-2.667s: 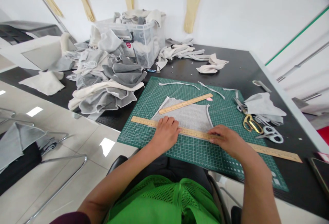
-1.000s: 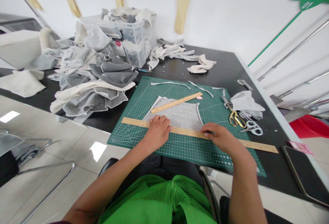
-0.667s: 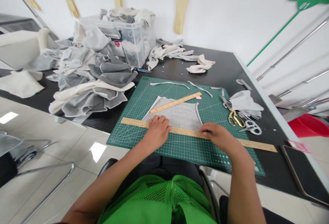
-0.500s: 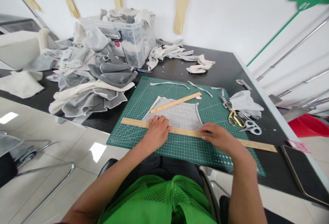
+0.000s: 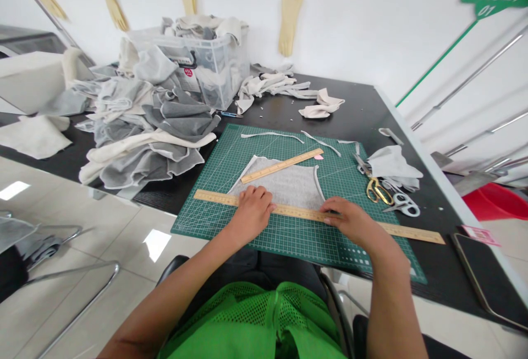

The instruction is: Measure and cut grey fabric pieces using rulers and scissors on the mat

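Note:
A long wooden ruler point(image 5: 297, 212) lies across the lower edge of a grey fabric piece point(image 5: 289, 186) on the green cutting mat point(image 5: 264, 241). My left hand point(image 5: 254, 210) presses down on this ruler with curled fingers, left of its middle. Further right, my right hand point(image 5: 346, 217) has thumb and fingers closed about the same ruler, near the fabric's lower right corner. Its palm side is hidden. A shorter wooden ruler point(image 5: 282, 165) rests slantwise over the fabric, with a small pink piece point(image 5: 319, 156) beside its upper end.
Gold-handled scissors point(image 5: 377, 189) and white-handled scissors point(image 5: 406, 205) lie right of the fabric, by grey scraps point(image 5: 394, 164). A phone point(image 5: 490, 276) is at the table's right edge. Left stand a heap of fabric point(image 5: 157, 155) and a clear plastic bin point(image 5: 231, 73). Fabric strips point(image 5: 272, 133) lie on the mat.

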A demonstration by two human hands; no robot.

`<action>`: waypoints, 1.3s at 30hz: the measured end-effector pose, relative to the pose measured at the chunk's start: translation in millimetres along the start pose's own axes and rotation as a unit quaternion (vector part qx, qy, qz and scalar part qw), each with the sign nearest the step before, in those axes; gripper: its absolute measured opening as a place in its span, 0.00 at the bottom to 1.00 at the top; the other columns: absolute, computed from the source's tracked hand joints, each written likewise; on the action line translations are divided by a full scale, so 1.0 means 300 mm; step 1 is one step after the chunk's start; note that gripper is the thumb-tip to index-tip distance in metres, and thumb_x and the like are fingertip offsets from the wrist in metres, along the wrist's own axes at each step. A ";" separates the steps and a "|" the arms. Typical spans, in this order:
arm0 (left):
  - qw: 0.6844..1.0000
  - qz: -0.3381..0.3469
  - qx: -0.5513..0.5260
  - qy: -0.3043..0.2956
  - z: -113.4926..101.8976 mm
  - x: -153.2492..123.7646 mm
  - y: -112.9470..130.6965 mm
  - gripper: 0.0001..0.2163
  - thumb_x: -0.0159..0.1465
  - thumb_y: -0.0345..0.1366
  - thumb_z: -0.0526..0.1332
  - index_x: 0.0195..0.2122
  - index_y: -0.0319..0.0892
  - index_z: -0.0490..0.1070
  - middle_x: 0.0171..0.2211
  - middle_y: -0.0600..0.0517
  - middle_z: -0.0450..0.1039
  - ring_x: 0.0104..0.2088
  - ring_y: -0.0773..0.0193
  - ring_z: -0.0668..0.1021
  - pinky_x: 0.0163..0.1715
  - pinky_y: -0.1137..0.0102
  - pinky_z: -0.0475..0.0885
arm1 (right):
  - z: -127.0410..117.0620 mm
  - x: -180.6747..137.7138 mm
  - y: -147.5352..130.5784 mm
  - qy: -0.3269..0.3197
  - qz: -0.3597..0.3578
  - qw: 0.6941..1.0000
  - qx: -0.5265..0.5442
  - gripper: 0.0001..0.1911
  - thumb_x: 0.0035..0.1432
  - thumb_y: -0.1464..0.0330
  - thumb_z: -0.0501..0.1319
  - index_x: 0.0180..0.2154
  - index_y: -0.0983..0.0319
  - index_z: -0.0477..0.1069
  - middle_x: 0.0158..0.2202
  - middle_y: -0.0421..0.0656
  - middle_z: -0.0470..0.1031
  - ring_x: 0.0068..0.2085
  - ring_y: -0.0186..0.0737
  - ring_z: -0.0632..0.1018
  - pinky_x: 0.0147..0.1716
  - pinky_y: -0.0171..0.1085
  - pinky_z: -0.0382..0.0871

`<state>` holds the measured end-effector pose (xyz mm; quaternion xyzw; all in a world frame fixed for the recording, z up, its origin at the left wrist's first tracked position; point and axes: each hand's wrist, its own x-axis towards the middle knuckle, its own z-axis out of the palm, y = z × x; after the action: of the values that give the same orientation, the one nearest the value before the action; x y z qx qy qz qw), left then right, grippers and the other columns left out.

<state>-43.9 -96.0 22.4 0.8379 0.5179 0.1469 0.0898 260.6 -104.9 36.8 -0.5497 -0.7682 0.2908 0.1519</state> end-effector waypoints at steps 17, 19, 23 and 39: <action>1.000 0.007 0.013 0.011 -0.004 -0.007 0.008 0.06 0.71 0.38 0.57 0.37 0.44 0.67 0.44 0.49 0.70 0.47 0.53 0.68 0.45 0.57 0.64 | 0.009 -0.005 -0.028 0.004 -0.006 1.000 -0.022 0.10 0.58 0.72 0.62 0.40 0.58 0.79 0.44 0.46 0.79 0.49 0.49 0.77 0.54 0.46 0.68; 1.000 0.008 0.012 0.010 -0.005 -0.006 0.008 0.05 0.71 0.37 0.57 0.37 0.44 0.66 0.44 0.49 0.69 0.47 0.53 0.68 0.45 0.57 0.64 | 0.007 -0.003 -0.031 0.005 -0.005 1.000 -0.018 0.10 0.57 0.72 0.62 0.40 0.58 0.80 0.44 0.46 0.79 0.49 0.49 0.77 0.53 0.46 0.68; 1.000 0.005 0.007 0.006 -0.002 -0.006 0.008 0.05 0.71 0.37 0.56 0.37 0.44 0.66 0.44 0.48 0.69 0.47 0.53 0.68 0.45 0.57 0.64 | 0.003 -0.004 -0.041 0.006 -0.001 1.000 -0.017 0.10 0.57 0.73 0.62 0.40 0.58 0.79 0.44 0.46 0.79 0.48 0.49 0.77 0.52 0.45 0.68; 1.000 0.004 0.028 0.007 -0.008 -0.010 0.020 0.04 0.71 0.36 0.56 0.38 0.44 0.66 0.44 0.48 0.70 0.47 0.52 0.68 0.45 0.55 0.64 | 0.009 0.005 -0.011 -0.004 0.004 1.000 -0.011 0.10 0.56 0.71 0.62 0.40 0.57 0.78 0.43 0.46 0.78 0.48 0.50 0.77 0.51 0.46 0.69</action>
<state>-40.8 -101.2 26.0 0.8412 0.5191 0.1382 0.0623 256.0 -104.9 36.8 -0.5533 -0.7698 0.2852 0.1410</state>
